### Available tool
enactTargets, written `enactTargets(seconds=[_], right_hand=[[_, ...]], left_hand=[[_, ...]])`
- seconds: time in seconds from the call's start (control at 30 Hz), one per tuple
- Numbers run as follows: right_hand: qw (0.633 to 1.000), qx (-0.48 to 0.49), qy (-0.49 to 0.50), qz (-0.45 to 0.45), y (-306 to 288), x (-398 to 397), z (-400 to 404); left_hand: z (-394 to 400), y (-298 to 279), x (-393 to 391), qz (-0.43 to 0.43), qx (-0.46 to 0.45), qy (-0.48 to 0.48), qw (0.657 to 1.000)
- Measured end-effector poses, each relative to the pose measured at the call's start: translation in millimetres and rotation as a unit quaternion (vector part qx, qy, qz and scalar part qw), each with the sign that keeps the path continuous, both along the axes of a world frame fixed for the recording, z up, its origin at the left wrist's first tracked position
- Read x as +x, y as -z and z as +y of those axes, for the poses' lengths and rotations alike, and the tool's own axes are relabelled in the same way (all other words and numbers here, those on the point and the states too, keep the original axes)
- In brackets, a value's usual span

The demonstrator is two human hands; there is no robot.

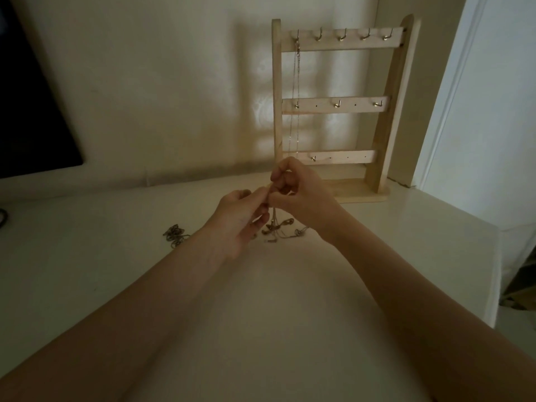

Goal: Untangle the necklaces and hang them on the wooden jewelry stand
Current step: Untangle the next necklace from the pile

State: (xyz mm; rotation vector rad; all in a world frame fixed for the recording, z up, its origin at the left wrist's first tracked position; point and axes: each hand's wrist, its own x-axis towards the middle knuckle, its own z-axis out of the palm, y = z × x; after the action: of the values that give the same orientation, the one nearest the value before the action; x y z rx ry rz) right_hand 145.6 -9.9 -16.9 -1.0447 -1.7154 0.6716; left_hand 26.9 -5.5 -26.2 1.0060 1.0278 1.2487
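A tangled bunch of gold necklaces (280, 227) hangs from my fingertips down to the white table, just in front of the wooden jewelry stand (338, 43). My left hand (239, 219) and my right hand (298, 192) meet above the bunch, and both pinch its thin chains between thumb and fingers. One thin chain (295, 97) hangs from the leftmost hook of the stand's top bar. Another small heap of chain (175, 234) lies on the table left of my left hand.
The stand rests at the back of the white table (275, 300) against a cream wall. A dark screen (32, 111) fills the left edge. The table's right edge (493, 271) drops off beside a white door frame.
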Motion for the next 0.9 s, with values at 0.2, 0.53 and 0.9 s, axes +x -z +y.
enactTargets(seconds=[0.2, 0.53, 0.9], right_hand=[[0.985, -0.054, 0.009, 0.166, 6, -1, 3], [0.999, -0.011, 0.025, -0.018, 1, -1, 1], [0.968, 0.156, 0.091, -0.172, 1, 3, 5]], left_hand=[[-7, 2, 9, -0.016, -0.025, 0.035, 0.999], [-4, -4, 0, -0.023, -0.022, 0.01, 0.999], [0, 1, 1, 0.002, -0.005, 0.0, 1.0]])
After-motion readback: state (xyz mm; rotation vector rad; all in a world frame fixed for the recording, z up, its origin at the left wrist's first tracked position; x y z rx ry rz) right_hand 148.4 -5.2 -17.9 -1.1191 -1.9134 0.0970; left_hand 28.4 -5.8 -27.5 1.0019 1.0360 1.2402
